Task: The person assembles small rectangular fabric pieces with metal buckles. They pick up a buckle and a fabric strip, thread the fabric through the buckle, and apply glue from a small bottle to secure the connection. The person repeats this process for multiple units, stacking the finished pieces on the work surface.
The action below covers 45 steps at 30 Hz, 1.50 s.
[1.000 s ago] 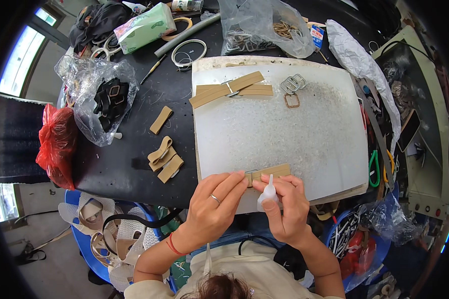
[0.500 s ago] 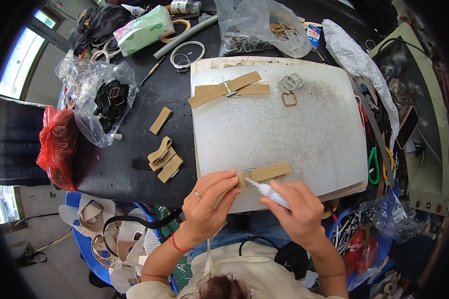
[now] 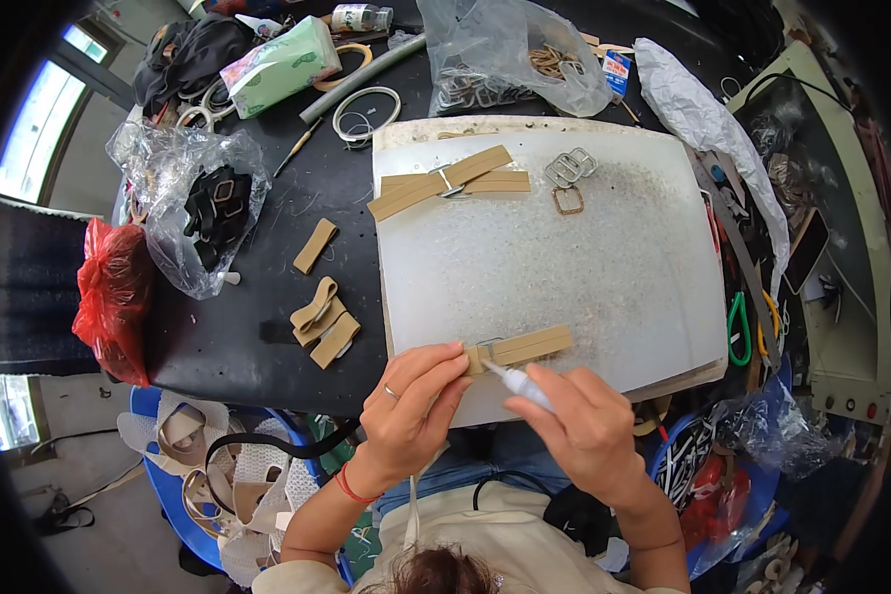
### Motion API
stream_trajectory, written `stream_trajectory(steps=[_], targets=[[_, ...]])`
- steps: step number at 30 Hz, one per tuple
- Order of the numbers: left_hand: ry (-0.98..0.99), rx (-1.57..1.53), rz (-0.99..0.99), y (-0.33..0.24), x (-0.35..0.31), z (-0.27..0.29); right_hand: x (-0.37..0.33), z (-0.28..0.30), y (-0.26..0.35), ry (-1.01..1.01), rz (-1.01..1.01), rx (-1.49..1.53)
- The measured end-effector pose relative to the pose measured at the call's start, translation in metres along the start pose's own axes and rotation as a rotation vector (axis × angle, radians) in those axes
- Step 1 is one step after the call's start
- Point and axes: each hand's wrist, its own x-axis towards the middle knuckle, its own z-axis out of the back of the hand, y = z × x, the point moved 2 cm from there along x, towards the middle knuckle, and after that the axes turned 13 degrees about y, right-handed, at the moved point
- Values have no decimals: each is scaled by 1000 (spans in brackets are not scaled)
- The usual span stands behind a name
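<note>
Where a black table (image 3: pixel 267 317) carries a white board (image 3: pixel 525 267), the left hand (image 3: pixel 406 401) and right hand (image 3: pixel 592 428) are closed at the board's near edge — the left pinching one end of a tan strap (image 3: pixel 535 344) there, the right gripping a white bottle (image 3: pixel 527 387), nozzle (image 3: pixel 497 367) at the strap beside a metal buckle (image 3: pixel 489 341).

Glaring left window (image 3: pixel 42 124), fisheye-bent edges

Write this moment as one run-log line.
left hand: holds tan strap; right hand: holds white bottle, nozzle at strap; beneath: white board
</note>
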Motion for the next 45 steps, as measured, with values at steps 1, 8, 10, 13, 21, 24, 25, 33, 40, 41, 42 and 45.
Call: stream_trajectory(steps=[1,8,10,13,21,24,25,33,40,41,42,45], targets=[[-3,-1,0,0,-1,0,-1,5,-2,6,-29,-20],[-8,-7,-9,-1,1,0,-23,2,-31,-180,-173,202],[-10,-6,-1,-1,0,1,-22,-2,-32,-150,-165,102],[-12,-1,-3,-1,-1,1,-21,-12,-31,-211,-112,116],[30,61,-55,0,0,0,2,-24,-16,-154,288,88],[74,107,-52,-2,2,1,-1,-28,-23,-59,128,307],[82,120,-49,-2,3,0,0,-29,-22,-51,138,305],[109,134,-55,0,2,0,3,-27,-22,-10,184,279],[321,371,-92,-18,12,9,4,-28,-11,18,156,73],[390,436,-103,-21,13,9,7,-25,-5,49,160,-12],[390,499,-127,-20,12,8,12,-21,0,72,173,-101],[416,674,-187,-22,2,7,17,-13,-5,184,190,-50]])
